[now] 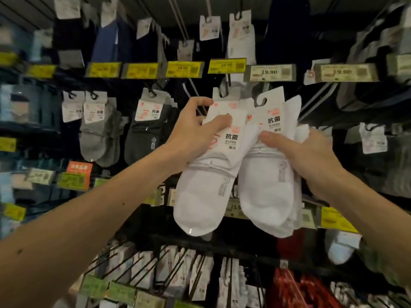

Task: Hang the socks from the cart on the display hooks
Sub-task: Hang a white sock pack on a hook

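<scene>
My left hand pinches one white sock pack, its top at a display hook. My right hand holds a bundle of white sock packs in its grip.

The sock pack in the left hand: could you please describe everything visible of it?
White knit ankle socks under a white card printed black and red, topped by a dark plastic hanger. It hangs tilted, toes down-left. The left hand pinches the card; its right edge touches the other pack.
</scene>
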